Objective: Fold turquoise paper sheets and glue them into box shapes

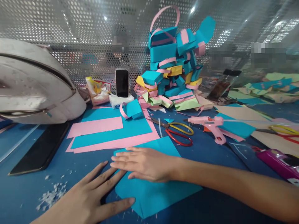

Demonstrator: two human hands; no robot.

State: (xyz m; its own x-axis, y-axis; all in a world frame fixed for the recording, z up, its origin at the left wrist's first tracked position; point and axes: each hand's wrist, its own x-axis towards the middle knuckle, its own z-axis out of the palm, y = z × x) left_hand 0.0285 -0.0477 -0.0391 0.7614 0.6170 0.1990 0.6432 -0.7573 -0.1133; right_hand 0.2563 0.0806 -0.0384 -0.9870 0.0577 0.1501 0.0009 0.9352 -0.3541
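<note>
A sheet of blue paper [161,199] lies on the dark blue table in front of me, with a crease near its lower left corner. Flat across its upper left part rests my right hand [147,163], fingers stretched toward the left edge. My left hand [98,189] is spread at the sheet's left side, its thumb and fingertips on or beside the edge. Neither hand grips anything. Just beyond the sheet are scissors [178,130] with one red and one yellow handle, and a pink glue gun [211,124].
Behind lie stacked pink [98,126] and blue sheets, a propped phone [122,83] and a pile of folded paper boxes [163,53]. A pale backpack [39,84] and a dark tablet-like slab [42,149] are left. At right lies a purple object [277,160]; white crumbs [52,194] are scattered at left.
</note>
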